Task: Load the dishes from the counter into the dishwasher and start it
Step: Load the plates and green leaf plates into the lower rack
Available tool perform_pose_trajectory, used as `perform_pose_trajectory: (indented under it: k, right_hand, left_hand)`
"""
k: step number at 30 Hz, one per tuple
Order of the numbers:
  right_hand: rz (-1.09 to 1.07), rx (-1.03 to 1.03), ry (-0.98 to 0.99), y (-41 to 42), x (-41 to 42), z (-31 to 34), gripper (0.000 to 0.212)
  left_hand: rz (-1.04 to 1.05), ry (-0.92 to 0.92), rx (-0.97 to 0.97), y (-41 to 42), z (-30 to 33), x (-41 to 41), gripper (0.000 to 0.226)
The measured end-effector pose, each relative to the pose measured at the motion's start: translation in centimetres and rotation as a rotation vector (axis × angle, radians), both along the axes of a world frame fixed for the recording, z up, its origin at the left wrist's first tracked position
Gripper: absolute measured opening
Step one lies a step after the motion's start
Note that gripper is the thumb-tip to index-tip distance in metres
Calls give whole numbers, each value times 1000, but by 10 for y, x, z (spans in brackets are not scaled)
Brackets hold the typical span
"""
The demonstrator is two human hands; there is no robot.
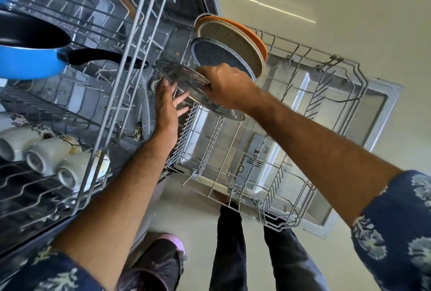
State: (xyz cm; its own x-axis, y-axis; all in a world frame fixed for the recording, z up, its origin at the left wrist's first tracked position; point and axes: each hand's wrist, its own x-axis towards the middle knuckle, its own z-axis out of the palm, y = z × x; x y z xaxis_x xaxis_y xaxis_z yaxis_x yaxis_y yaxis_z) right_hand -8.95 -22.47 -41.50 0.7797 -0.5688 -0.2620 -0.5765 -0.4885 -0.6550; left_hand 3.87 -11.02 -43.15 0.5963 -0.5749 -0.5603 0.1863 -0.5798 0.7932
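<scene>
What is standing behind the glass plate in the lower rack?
Behind the glass plate, held by the right hand, stand a dark speckled plate, a grey-brown speckled plate and an orange plate. Their lower edges are covered.

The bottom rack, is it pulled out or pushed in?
Pulled out. The bottom rack sits over the open door, beyond the dishwasher's tub.

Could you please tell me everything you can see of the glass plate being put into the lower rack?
The glass plate is round, clear and ribbed, so the rack wires show through it. It is tilted on edge over the lower rack, next to a dark speckled plate. The right hand grips its upper rim; the left hand steadies it from below with open fingers.
</scene>
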Motion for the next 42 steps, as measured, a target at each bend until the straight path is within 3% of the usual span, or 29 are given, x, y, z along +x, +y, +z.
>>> perform_pose_trajectory:
  k: [7, 14, 18, 24, 28, 34, 37, 40, 42]
  right_hand:
    - [105, -17, 72, -6, -10, -13, 35]
    - [144, -88, 87, 38, -19, -33, 29]
    - [58, -77, 53, 45, -20, -37, 34]
    - [96, 135, 114, 41, -25, -35, 72]
    - [2, 94, 37, 54, -38, -31, 86]
    - [-44, -23, 1, 76, -59, -24, 90]
    - [-50, -49, 0, 80, -70, -15, 88]
    - [8, -147, 41, 86, -83, 6, 91]
    - [78, -181, 112, 95, -93, 31, 94]
  left_hand:
    - [-15, 4, 23, 10, -5, 3, 54]
    - [-51, -7, 58, 13, -11, 1, 54]
    - [-63, -2, 111, 15, -11, -2, 52]
    - [-60, 3, 134, 17, -9, -2, 57]
    - [-47, 9, 116, 24, -5, -8, 57]
    - [-57, 0, 113, 41, 4, -28, 60]
    - [-262, -191, 204, 56, 7, -37, 63]
    - [-736, -670, 305, 83, 23, -44, 73]
    - [-1002, -866, 371, 98, 48, -52, 79]
